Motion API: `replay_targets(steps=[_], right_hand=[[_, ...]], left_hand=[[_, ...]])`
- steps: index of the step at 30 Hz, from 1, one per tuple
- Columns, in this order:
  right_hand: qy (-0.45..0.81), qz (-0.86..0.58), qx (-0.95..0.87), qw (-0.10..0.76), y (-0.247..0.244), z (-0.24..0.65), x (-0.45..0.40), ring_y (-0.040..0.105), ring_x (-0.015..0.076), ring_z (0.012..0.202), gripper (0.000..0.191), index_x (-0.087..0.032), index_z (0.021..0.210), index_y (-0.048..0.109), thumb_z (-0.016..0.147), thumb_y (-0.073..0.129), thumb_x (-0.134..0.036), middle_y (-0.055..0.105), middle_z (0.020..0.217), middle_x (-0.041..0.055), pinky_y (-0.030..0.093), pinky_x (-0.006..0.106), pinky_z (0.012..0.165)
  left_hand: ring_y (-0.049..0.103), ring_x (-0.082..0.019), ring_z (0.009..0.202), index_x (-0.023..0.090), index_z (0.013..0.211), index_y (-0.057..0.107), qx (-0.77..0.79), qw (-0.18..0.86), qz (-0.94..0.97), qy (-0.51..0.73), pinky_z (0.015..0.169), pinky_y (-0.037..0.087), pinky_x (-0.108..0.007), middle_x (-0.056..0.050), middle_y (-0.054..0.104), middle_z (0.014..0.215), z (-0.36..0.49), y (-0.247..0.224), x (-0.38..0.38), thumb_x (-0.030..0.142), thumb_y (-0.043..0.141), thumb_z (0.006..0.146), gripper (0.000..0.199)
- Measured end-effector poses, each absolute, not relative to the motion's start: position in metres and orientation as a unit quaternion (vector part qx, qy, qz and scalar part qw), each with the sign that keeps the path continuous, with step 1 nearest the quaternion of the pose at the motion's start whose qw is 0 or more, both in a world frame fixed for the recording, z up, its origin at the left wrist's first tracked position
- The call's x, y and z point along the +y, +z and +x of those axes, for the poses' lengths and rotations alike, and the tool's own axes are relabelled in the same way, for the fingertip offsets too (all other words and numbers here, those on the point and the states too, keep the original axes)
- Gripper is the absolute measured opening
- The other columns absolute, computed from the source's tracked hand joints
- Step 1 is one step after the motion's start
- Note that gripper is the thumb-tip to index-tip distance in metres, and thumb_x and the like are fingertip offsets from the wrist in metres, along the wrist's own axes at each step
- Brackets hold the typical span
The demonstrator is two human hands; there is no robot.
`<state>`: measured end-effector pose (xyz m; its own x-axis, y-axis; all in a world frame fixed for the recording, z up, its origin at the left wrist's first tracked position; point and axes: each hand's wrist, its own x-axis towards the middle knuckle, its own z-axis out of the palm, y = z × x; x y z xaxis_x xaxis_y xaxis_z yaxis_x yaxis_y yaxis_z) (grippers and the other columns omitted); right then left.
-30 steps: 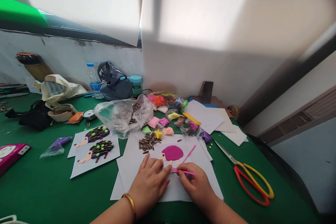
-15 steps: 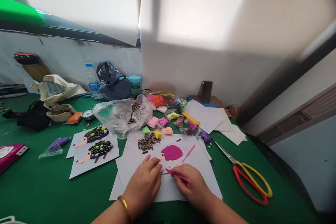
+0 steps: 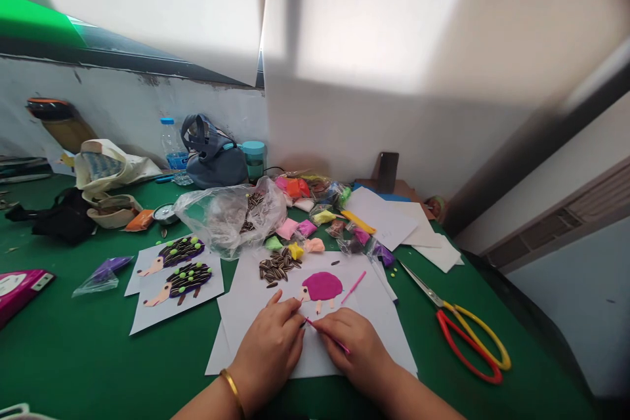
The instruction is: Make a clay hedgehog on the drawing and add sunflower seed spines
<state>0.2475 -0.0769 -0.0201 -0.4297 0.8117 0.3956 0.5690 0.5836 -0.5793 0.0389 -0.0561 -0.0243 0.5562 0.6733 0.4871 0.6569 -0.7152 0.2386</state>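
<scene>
My right hand (image 3: 355,340) grips a slim pink clay modelling tool (image 3: 339,342), its tip pointing left at a tiny dark strip (image 3: 303,323) by my left fingertips. My left hand (image 3: 273,333) rests on the white paper (image 3: 315,357), fingers bent together; what its fingertips pinch, if anything, is too small to make out. Just beyond both hands lies a clay hedgehog (image 3: 322,287) with a magenta body and pale pink face and legs. A second pink tool (image 3: 353,287) lies to its right. Behind my left hand is a pile of sunflower seeds (image 3: 278,266).
Two finished-looking hedgehog pictures (image 3: 180,275) lie at left. Large scissors (image 3: 453,315) with red and yellow handles lie at right. Behind are a plastic bag of seeds (image 3: 231,216), several clay packets (image 3: 305,228), loose paper (image 3: 388,216) and a phone (image 3: 387,172) against the wall.
The tool in my right hand has turned and its tip has shifted slightly left, to the dark strip by my left fingers. My left hand has barely moved.
</scene>
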Motion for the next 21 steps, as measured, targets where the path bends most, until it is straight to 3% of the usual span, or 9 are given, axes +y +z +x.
replay_targets(steps=[21], right_hand=[[0.087, -0.391, -0.851, 0.339, -0.034, 0.248, -0.077, 0.061, 0.0208, 0.078, 0.032, -0.019, 0.114, 0.064, 0.09, 0.048, -0.008, 0.07, 0.091, 0.0083, 0.05, 0.033, 0.069]], left_hand=[[0.064, -0.021, 0.089, 0.018, 0.079, 0.062, 0.398, 0.034, 0.869, 0.291, 0.1, 0.05, -0.051, -0.006, 0.064, 0.093, 0.045, -0.029, -0.049, 0.004, 0.058, 0.081, 0.015]])
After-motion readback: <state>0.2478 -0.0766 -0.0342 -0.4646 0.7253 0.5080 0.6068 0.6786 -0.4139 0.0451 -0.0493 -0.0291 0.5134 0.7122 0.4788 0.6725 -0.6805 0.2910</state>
